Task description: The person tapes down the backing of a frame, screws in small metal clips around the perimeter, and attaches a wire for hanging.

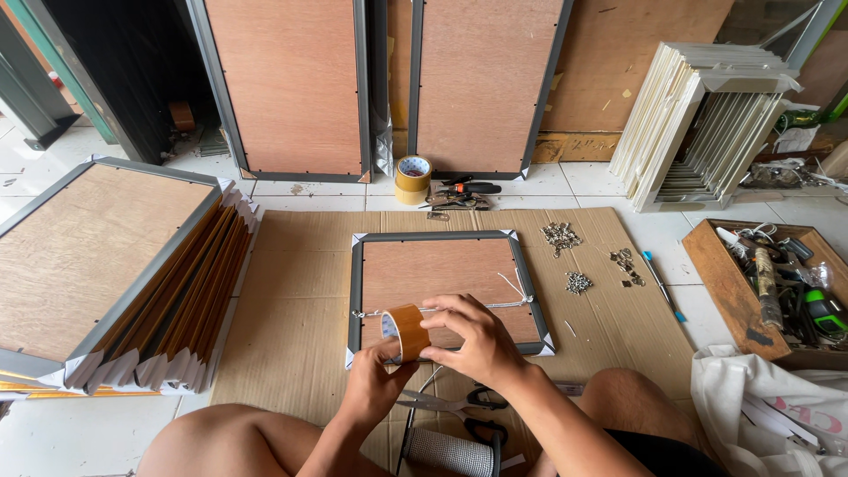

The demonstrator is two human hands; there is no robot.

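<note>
A picture frame (357, 274) with a grey border lies face down on cardboard, its brown backing board up and a white string running across it. Over the frame's near edge, both hands grip a roll of brown packing tape (407, 330). My left hand (375, 386) grips the roll from below. My right hand (473, 339) rests on its right side, fingers curled over the rim.
A stack of frames (115, 274) leans at the left. Two tall backed frames (291, 88) stand at the back, white frames (698, 124) at the right. Another tape roll (412, 178), small metal hooks (560, 237), scissors (450, 405), a blue pen (662, 284), a wooden tool tray (717, 278).
</note>
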